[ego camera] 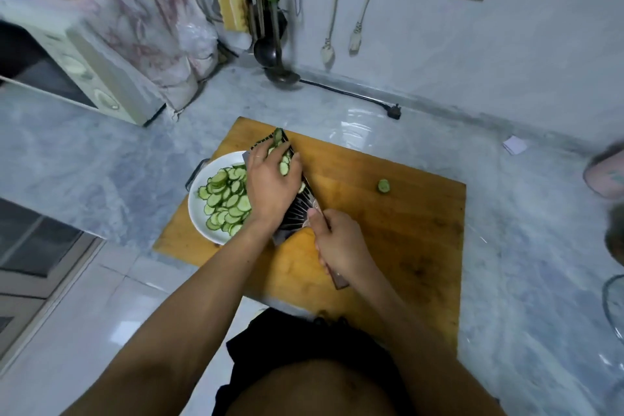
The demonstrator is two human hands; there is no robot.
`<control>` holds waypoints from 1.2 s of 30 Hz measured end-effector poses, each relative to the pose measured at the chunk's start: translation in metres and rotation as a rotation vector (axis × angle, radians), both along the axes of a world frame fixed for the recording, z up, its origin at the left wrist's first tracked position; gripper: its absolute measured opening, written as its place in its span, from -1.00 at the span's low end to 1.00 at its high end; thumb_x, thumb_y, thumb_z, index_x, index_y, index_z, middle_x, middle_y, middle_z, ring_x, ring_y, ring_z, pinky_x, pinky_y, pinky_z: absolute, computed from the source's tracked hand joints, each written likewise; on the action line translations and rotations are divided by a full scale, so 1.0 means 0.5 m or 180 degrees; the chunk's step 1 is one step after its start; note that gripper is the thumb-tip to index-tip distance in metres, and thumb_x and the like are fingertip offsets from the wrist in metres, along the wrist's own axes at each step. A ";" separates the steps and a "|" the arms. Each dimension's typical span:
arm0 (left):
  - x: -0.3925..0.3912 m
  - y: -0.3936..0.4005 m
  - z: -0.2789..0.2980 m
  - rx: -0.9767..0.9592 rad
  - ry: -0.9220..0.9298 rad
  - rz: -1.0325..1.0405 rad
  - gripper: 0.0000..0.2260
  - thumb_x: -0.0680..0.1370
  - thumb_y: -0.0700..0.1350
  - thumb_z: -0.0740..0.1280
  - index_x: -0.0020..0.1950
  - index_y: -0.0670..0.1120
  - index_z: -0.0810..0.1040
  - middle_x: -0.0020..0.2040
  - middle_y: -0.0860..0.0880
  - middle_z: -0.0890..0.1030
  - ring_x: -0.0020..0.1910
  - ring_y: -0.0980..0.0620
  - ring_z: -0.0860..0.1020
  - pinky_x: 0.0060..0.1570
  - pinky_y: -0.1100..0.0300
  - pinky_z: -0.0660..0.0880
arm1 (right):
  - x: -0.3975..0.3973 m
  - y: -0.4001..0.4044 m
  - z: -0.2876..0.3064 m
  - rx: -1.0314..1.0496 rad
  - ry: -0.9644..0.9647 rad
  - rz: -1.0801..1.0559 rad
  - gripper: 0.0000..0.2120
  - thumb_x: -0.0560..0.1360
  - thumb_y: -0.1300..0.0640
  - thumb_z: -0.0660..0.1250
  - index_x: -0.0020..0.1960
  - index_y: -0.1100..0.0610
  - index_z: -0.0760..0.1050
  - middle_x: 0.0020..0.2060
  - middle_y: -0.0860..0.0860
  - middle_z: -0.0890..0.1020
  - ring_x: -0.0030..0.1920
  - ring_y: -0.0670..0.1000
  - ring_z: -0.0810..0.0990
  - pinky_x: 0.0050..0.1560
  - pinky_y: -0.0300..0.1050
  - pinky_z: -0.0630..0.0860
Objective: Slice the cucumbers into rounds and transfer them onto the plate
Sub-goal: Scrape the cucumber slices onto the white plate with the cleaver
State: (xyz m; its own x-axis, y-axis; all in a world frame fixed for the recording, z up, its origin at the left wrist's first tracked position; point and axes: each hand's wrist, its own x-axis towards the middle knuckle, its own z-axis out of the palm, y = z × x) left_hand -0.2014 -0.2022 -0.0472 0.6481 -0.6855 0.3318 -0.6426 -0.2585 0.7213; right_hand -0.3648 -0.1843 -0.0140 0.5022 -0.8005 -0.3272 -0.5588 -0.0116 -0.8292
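Transfer step: cucumber rounds (285, 164) carried on cleaver (297, 209) blade toward plate (199, 213).
Right hand (341, 246), fingers curled round the handle, held the blade tilted at the plate's rim; left hand (270, 182), fingers loosely bent, pressed thin, pale green, dark-rimmed rounds against it. More rounds lay heaped on the plate beside those fingers. Next move likely: sweep them off. Stub end (384, 185) sat well apart on cutting board (405, 230).
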 end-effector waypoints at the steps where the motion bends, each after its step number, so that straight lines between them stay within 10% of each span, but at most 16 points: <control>1: 0.023 0.014 -0.004 0.0048 -0.0096 -0.0045 -0.70 0.56 0.01 0.33 0.20 -0.11 0.65 0.26 -0.13 0.57 0.29 -0.11 0.46 0.29 -0.08 0.40 | 0.013 0.000 -0.003 0.0023 -0.0003 0.0010 -0.55 0.66 -0.14 0.11 -0.21 0.17 0.41 -0.44 0.19 0.53 -0.62 -0.01 0.47 -0.56 -0.10 0.44; 13: 0.154 0.134 -0.024 -0.0170 -0.1131 -0.0625 -0.83 0.50 -0.06 0.38 -0.09 -0.13 0.70 0.14 -0.07 0.64 0.20 -0.10 0.53 0.19 -0.03 0.46 | 0.029 -0.035 0.011 -0.0478 0.0607 0.0383 -0.58 0.66 -0.17 0.08 -0.06 0.17 0.46 -0.41 0.06 0.54 -0.50 0.06 0.56 -0.52 -0.03 0.55; 19: 0.135 0.110 -0.010 0.0512 -0.0635 -0.0797 -0.62 0.55 0.07 0.33 0.33 -0.04 0.55 0.41 -0.01 0.45 0.29 -0.04 0.50 0.18 0.08 0.47 | 0.031 -0.029 0.016 -0.0479 0.0653 0.0369 -0.59 0.65 -0.18 0.08 -0.05 0.15 0.45 -0.33 0.08 0.54 -0.48 0.05 0.54 -0.53 -0.08 0.54; 25: 0.159 0.125 -0.007 0.0325 -0.0880 -0.0869 -0.68 0.55 0.03 0.24 -0.03 -0.14 0.70 0.02 -0.03 0.64 0.01 -0.04 0.58 -0.08 -0.01 0.56 | 0.010 -0.031 0.018 -0.0477 0.0560 0.0225 -0.59 0.65 -0.17 0.09 -0.11 0.14 0.43 -0.40 0.05 0.53 -0.50 0.02 0.53 -0.48 -0.03 0.54; 36: 0.152 0.166 -0.025 0.0324 -0.1805 -0.1887 -0.87 0.46 -0.11 0.39 -0.15 -0.15 0.68 -0.06 -0.06 0.66 0.10 -0.09 0.58 0.25 -0.05 0.44 | -0.005 -0.023 0.024 -0.0400 0.0250 0.0000 -0.59 0.65 -0.16 0.11 -0.15 0.14 0.44 -0.44 0.06 0.54 -0.58 -0.06 0.49 -0.54 -0.21 0.45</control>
